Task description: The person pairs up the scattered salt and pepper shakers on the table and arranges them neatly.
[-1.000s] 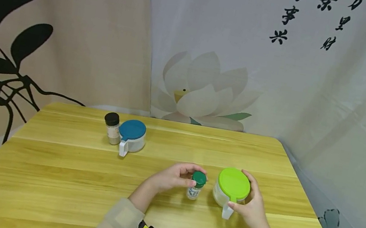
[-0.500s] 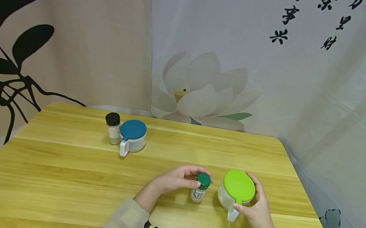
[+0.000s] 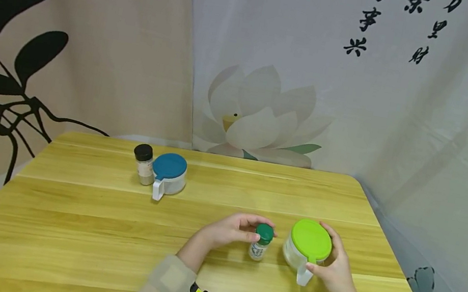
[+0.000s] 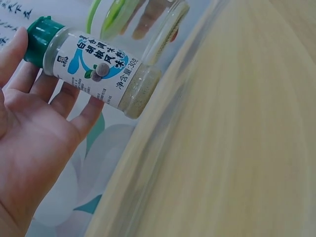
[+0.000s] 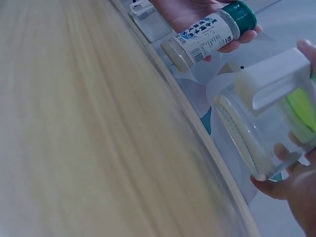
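In the head view my left hand (image 3: pixel 229 230) holds a small spice bottle (image 3: pixel 258 251) by its green cap, thumb on the near side and fingers behind. A white label with printed characters wraps the bottle (image 4: pixel 94 69), and pale powder lies in its base. To its right, my right hand (image 3: pixel 335 274) grips a clear jar (image 3: pixel 293 255) with a lime-green lid and a white handle. Thumb and fingers span the jar's right side; some fingers show through its wall (image 5: pixel 266 138). Bottle and jar stand upright, slightly apart. Whether their bases touch the table I cannot tell.
At the back left of the wooden table (image 3: pixel 86 224) stand a black-capped shaker bottle (image 3: pixel 145 171) and a blue-lidded jar (image 3: pixel 172 186) with a white handle, close together. A printed curtain (image 3: pixel 281 30) hangs behind the table's far edge.
Both hands have shifted a little to the right, carrying the green-capped spice bottle and the lime-lidded jar along. The grips look the same. The black-capped bottle and blue-lidded jar stay put.
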Action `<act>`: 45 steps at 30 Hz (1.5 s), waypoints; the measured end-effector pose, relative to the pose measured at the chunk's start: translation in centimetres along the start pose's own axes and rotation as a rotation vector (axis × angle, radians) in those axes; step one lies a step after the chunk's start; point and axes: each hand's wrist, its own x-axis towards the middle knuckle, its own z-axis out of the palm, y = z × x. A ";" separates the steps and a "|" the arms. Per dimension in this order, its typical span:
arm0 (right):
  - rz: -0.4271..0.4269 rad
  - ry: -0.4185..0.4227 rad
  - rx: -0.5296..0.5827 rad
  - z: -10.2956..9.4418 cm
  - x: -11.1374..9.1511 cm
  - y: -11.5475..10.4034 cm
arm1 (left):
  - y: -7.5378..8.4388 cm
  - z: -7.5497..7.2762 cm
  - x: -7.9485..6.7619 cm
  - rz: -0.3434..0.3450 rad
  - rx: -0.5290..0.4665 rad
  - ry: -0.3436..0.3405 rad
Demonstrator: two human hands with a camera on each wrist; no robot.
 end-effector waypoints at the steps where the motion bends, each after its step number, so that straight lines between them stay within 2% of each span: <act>1: 0.003 -0.005 0.005 -0.1 0.0 0.0 | -0.1 0.0 0.1 0.002 -0.001 -0.004; 12: 0.009 -0.052 0.007 -1.4 -0.3 0.3 | -0.6 0.4 0.8 0.014 -0.031 -0.064; 28: -0.015 -0.131 0.043 -2.1 -0.6 0.7 | -1.2 0.6 1.7 -0.014 -0.069 -0.123; 37: 0.005 -0.147 0.048 -2.2 -0.6 0.7 | -1.3 0.8 2.2 -0.028 -0.113 -0.129; 45: -0.030 -0.180 0.079 -2.7 -0.6 1.5 | -1.9 0.9 2.4 -0.036 -0.136 -0.141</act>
